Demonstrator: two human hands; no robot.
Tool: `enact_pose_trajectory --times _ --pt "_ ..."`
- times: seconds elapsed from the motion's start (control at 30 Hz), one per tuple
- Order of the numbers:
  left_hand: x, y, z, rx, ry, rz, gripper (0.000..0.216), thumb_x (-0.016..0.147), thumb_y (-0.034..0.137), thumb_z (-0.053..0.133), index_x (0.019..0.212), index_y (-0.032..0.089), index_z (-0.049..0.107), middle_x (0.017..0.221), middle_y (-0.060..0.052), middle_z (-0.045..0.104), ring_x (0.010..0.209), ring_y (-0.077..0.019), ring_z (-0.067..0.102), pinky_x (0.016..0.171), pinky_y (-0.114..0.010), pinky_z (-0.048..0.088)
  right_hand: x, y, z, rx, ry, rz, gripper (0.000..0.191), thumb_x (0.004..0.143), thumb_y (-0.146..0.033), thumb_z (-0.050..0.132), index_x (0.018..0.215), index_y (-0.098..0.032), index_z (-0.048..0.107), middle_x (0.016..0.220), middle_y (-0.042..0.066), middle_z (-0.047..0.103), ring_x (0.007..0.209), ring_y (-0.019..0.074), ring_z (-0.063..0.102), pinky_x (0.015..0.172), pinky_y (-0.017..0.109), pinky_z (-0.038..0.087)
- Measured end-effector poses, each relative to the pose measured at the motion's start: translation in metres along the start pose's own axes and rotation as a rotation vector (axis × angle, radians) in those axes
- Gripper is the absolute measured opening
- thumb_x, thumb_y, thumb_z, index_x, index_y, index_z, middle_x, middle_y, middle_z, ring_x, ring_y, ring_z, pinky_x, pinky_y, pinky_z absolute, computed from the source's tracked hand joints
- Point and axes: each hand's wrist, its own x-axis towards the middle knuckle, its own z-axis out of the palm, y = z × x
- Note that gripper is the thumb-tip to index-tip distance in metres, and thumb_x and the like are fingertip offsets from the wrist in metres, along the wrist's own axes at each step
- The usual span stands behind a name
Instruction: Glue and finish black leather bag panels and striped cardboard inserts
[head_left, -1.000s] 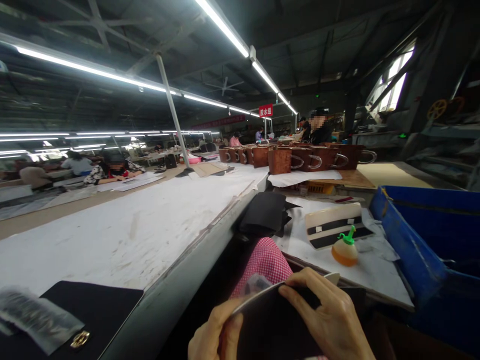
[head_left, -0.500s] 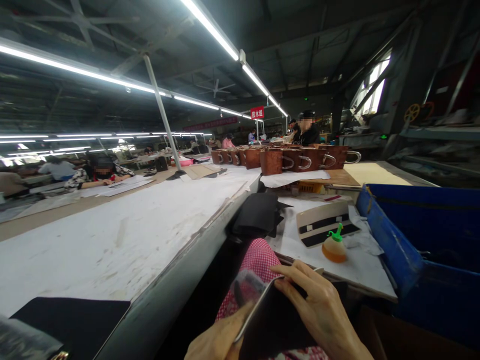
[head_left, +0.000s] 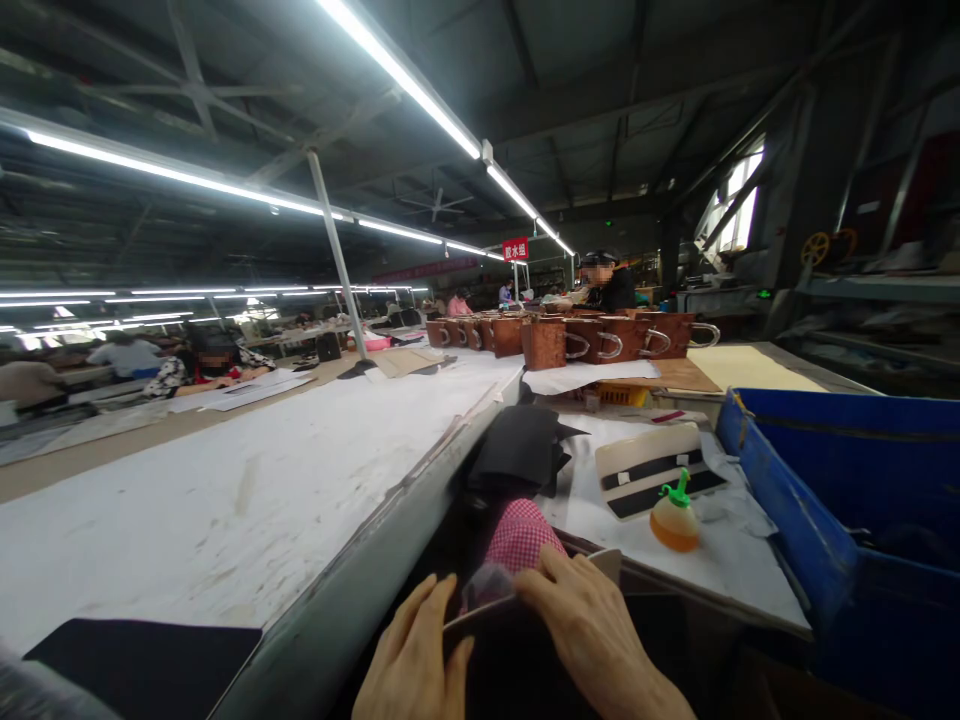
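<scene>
Black panel (head_left: pixel 495 655) between 2 hands (head_left: pixel 412 655) (head_left: pixel 589 620)

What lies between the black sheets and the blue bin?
In the head view, a cream panel with dark bands, a green-topped bottle and crumpled pale sheeting lie between the black sheets and blue bin.

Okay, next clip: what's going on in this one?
A person has both hands at a dark sheet-like piece low in front of them: the left hand at its pale edge's left end, the right hand farther along it. Whether either grips firmly is hard to tell. To their right, a green-topped bottle stands near a blue bin. Brown handled items stand in rows farther off.
</scene>
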Motion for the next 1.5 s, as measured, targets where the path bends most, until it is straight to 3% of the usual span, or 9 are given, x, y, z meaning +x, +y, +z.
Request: enact_pose_trajectory --times 0.1,0.27,0.4,0.6,0.77,0.97,1.23,1.4,1.5 --pt "0.013 0.009 0.006 0.124 -0.226 0.110 0.037 0.094 0.011 0.042 0.124 0.009 0.063 0.111 -0.013 0.077 0.099 -0.0251 0.075 0.083 -0.034 0.062 0.002 -0.011 0.004 -0.038 0.046 -0.054 0.017 0.095 -0.013 0.057 0.087 -0.026 0.065 0.073 -0.002 0.058 0.064 0.0165 0.054 0.058 0.028 0.036" --pt "0.041 0.031 0.000 0.087 -0.754 -0.259 0.041 0.094 0.011 0.040 0.123 0.021 0.067 0.081 -0.008 0.080 0.075 -0.0325 0.077 0.067 -0.041 0.059 -0.005 -0.009 -0.015 0.014 0.058 -0.136 0.023 0.103 -0.020 0.042 0.100 -0.024 0.064 0.077 -0.001 0.066 0.065 0.0162 0.060 0.060 0.028 0.042" --pt "0.043 0.015 -0.007 -0.011 -0.724 -0.307 0.038 0.096 0.015 0.038 0.106 0.029 0.072 0.083 -0.004 0.079 0.081 -0.0291 0.076 0.066 -0.033 0.051 -0.037 0.030 -0.031 0.019 0.071 0.005 0.014 0.097 -0.034 0.058 0.104 -0.024 0.065 0.089 0.000 0.073 0.075 0.0188 0.068 0.068 0.030 0.051" --pt "0.032 -0.004 -0.013 -0.179 -0.647 -0.308 0.033 0.097 0.018 0.043 0.094 0.032 0.073 0.075 0.004 0.077 0.072 -0.0190 0.074 0.061 -0.025 0.041 -0.069 0.084 -0.010 0.447 0.029 0.581 0.029 0.083 -0.051 0.070 0.080 -0.023 0.072 0.075 0.000 0.067 0.069 0.0188 0.063 0.064 0.027 0.052" --pt "0.024 -0.008 -0.017 -0.376 -0.523 -0.183 0.031 0.099 0.025 0.042 0.096 0.032 0.071 0.078 0.007 0.076 0.071 -0.0149 0.073 0.063 -0.022 0.046 -0.060 0.083 0.004 0.970 0.013 0.702 0.043 0.081 -0.059 0.069 0.082 -0.016 0.071 0.115 0.011 0.064 0.098 0.0259 0.062 0.082 0.035 0.054" --pt "0.029 -0.012 -0.038 -0.548 -0.452 -0.012 0.023 0.100 0.023 0.047 0.100 0.028 0.070 0.076 0.008 0.073 0.062 -0.0082 0.068 0.061 -0.013 0.048 -0.051 0.063 -0.017 1.351 -0.017 0.886 0.039 0.079 -0.055 0.076 0.082 -0.017 0.071 0.075 0.002 0.067 0.067 0.0178 0.060 0.064 0.029 0.049" --pt "0.043 -0.005 -0.056 -0.749 -0.415 0.045 0.036 0.100 0.015 0.047 0.129 0.023 0.067 0.086 0.000 0.074 0.074 -0.0075 0.071 0.071 -0.010 0.054 -0.056 0.064 -0.048 1.271 0.196 0.967 0.030 0.068 -0.047 0.086 0.076 -0.020 0.074 0.070 0.003 0.068 0.065 0.0193 0.063 0.058 0.027 0.053" --pt "0.041 0.005 -0.040 -0.457 -0.146 0.050 0.029 0.093 0.014 0.056 0.114 0.022 0.074 0.077 0.000 0.077 0.065 -0.0156 0.072 0.063 -0.022 0.060 -0.067 0.064 -0.057 1.132 0.279 1.035 0.047 0.060 -0.046 0.089 0.102 -0.027 0.078 0.090 0.006 0.076 0.078 0.0270 0.070 0.067 0.033 0.061" --pt "0.039 0.012 -0.032 -0.449 -0.144 -0.043 0.027 0.091 0.013 0.059 0.111 0.023 0.075 0.084 0.000 0.078 0.067 -0.0160 0.072 0.063 -0.022 0.059 -0.070 0.063 -0.059 1.104 0.352 1.032 0.049 0.055 -0.046 0.092 0.099 -0.028 0.079 0.094 0.005 0.076 0.087 0.0292 0.071 0.073 0.032 0.062"
